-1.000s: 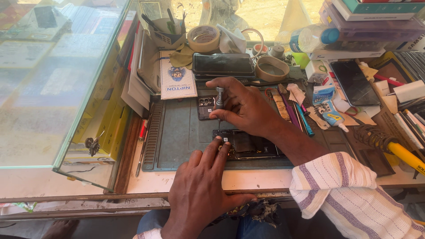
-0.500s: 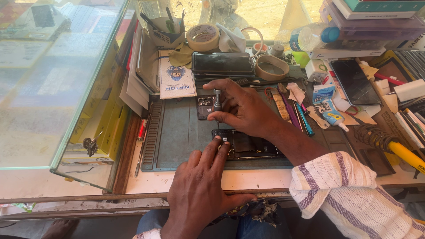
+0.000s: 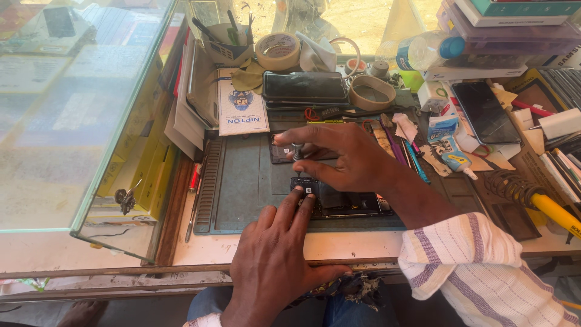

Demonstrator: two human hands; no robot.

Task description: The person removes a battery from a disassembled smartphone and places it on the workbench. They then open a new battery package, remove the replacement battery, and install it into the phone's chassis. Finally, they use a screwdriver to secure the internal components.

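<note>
Head view of a repair bench, described from the near edge outward. The left hand [image 3: 275,266] lies palm down at the bench's front edge, its fingers extended and close together, their tips pressing on the near end of an opened phone [image 3: 339,200]; it grips nothing. The phone lies flat, back cover off and dark interior exposed, on a grey-green work mat [image 3: 242,181] and is partly covered by both hands. The right hand [image 3: 342,154], in a striped sleeve [image 3: 478,272], reaches across from the right; thumb and forefinger are pinched on the metal handle of a small screwdriver [image 3: 297,154], which stands nearly upright with its tip at the phone's near-left corner, the other fingers loosely curled. Just beyond this hand a second dark flat part [image 3: 281,151] rests on the mat. Right of the mat lie a yellow-handled soldering iron [image 3: 554,209] with its coiled stand and a dark phone [image 3: 484,112], screen up. Farther back sit a stack of phones [image 3: 304,89], a roll of tape [image 3: 277,51] and a cup of tools [image 3: 224,39]. A glass display case [image 3: 78,115] borders the left.
</note>
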